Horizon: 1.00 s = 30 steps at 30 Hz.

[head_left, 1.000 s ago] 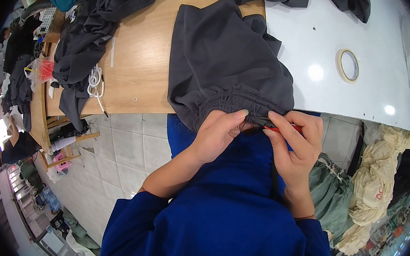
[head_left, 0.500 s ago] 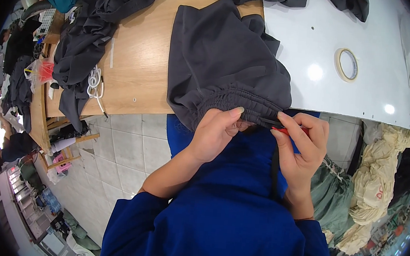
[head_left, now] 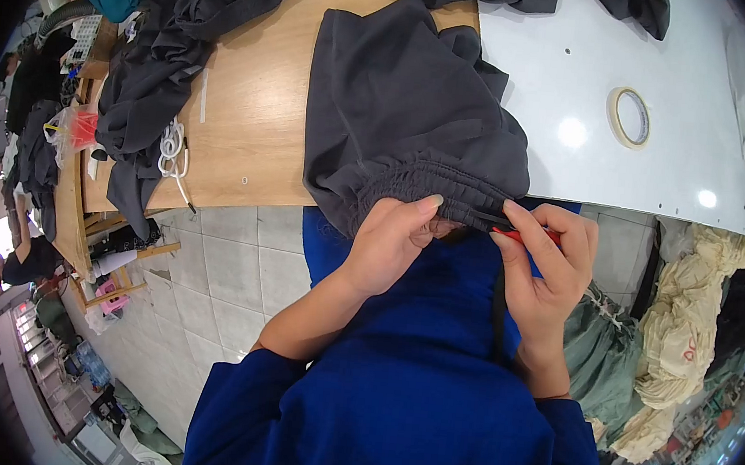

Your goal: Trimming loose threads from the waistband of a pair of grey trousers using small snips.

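Left hand point(head_left: 387, 247): we are pinching gathered waistband point(head_left: 430, 180) of dark gray garment point(head_left: 403, 85) between thumb and fingers. Right hand point(head_left: 548, 270): grip pressing together on red-handled tool point(head_left: 511, 236), dark tip lying at waistband's edge. Garment hanging slightly over near edge of table point(head_left: 254, 116). To our right, green sack point(head_left: 601, 359) slumping beside cream sack point(head_left: 685, 304), contents hidden; cream one bearing red marking point(head_left: 690, 351). Farther, tape roll point(head_left: 615, 118) lying on table's white part. Left, clear bag point(head_left: 60, 139) holding something red point(head_left: 85, 128).
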### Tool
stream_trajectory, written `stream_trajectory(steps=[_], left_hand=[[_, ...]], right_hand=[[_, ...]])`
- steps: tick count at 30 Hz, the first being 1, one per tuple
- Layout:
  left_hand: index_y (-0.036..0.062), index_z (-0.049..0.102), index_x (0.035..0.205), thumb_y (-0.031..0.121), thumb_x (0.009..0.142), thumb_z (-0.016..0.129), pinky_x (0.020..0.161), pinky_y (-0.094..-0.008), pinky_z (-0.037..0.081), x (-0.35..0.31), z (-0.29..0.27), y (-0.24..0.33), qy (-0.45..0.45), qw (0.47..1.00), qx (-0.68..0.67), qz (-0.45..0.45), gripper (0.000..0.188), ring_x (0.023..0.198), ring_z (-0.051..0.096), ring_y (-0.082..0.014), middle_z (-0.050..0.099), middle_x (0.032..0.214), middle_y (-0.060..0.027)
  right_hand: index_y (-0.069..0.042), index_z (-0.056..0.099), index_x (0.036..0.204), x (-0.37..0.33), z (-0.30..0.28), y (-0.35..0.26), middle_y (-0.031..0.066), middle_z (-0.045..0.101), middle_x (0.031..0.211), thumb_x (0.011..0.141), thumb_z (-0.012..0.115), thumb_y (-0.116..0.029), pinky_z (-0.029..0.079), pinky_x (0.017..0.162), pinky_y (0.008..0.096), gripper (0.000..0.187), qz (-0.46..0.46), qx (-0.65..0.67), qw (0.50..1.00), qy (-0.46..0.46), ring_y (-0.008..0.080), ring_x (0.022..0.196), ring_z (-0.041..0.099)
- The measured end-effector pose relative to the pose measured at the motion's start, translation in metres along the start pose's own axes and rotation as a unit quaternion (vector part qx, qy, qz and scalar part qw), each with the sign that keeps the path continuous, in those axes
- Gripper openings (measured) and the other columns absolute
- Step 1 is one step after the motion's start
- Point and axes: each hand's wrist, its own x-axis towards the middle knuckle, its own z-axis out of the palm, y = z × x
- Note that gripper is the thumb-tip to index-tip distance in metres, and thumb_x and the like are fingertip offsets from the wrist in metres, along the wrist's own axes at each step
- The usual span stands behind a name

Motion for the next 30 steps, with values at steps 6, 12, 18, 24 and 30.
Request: stream_trajectory(steps=[6,12,18,24,30], left_hand=[[-0.0114,0.057,0.110,0.016,0.097,0.039,0.098,-0.0348,0.039,-0.0007,-0.0005,-0.0013,-0.002,1.000,0.001,-0.001,0.035,0.110,0.055,-0.0218,0.060,0.115,-0.0168],[-0.0102,0.057,0.111,0.017,0.097,0.038,0.097,-0.0337,0.040,-0.0008,-0.0033,-0.0006,-0.003,1.000,0.003,-0.005,0.036,0.107,0.056,-0.0206,0.060,0.115,-0.0158],[-0.0096,0.058,0.111,0.018,0.097,0.039,0.096,-0.0330,0.041,0.0001,-0.0004,-0.0011,-0.002,1.000,-0.001,0.002,0.036,0.106,0.057,-0.0201,0.061,0.114,-0.0154],[-0.0101,0.057,0.113,0.018,0.098,0.038,0.096,-0.0328,0.040,-0.0002,-0.0023,-0.0023,-0.004,1.000,-0.004,0.005,0.037,0.107,0.056,-0.0209,0.060,0.115,-0.0157],[-0.0096,0.053,0.118,0.024,0.100,0.034,0.098,-0.0329,0.040,0.0012,-0.0007,-0.0002,-0.015,1.000,0.027,-0.003,0.043,0.110,0.055,-0.0207,0.060,0.115,-0.0146]], right_hand=[[-0.012,0.072,0.097,-0.0014,0.0031,0.0023,0.0010,0.057,0.083,0.063,0.076,-0.010,0.037,0.065,0.0284,0.034,-0.006,0.010,1.000,0.008,0.0179,0.073,0.046],[-0.013,0.072,0.096,-0.0012,0.0011,0.0018,0.0005,0.057,0.083,0.062,0.077,-0.010,0.036,0.064,0.0285,0.035,0.004,0.017,1.000,0.003,0.0173,0.072,0.046],[-0.013,0.072,0.097,-0.0007,-0.0010,-0.0003,0.0000,0.057,0.083,0.062,0.077,-0.010,0.036,0.065,0.0283,0.036,-0.001,0.019,1.000,-0.007,0.0170,0.072,0.046],[-0.013,0.072,0.097,-0.0009,0.0011,0.0018,-0.0005,0.057,0.083,0.062,0.077,-0.010,0.036,0.065,0.0281,0.035,-0.018,0.017,1.000,-0.006,0.0169,0.071,0.046],[-0.009,0.070,0.101,-0.0015,0.0009,0.0031,0.0028,0.057,0.085,0.060,0.079,-0.013,0.038,0.068,0.0275,0.042,0.027,0.066,0.997,0.015,0.0172,0.073,0.047]])
